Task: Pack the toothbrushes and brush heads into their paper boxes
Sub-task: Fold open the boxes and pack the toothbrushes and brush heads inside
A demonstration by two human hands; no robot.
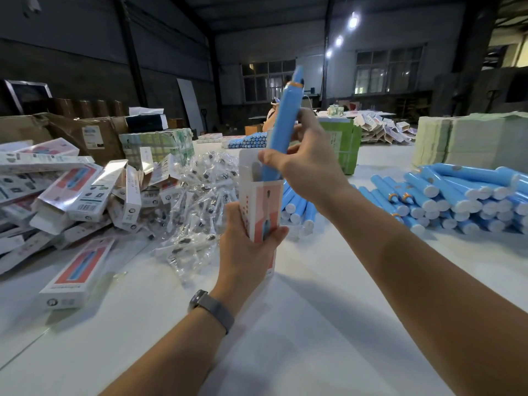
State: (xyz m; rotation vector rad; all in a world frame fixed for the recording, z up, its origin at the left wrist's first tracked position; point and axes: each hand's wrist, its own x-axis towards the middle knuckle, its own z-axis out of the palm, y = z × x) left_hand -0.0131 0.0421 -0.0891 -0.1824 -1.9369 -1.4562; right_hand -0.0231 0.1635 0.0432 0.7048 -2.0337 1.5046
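Two hands busy | left hand (245, 247) gripped upright paper box (261, 207) above desk (285, 324) | right hand (308, 170) held blue toothbrush (284, 124), near-vertical, head up, base inside box mouth | lower end hidden

A smooth, slightly glossy blue plastic toothbrush handle (283, 124) in the right hand (311, 170) enters a printed paper box (260, 201) held by the left hand (245, 247), with crinkly clear plastic bags (200, 201) left of both hands on a matt white table (285, 324).
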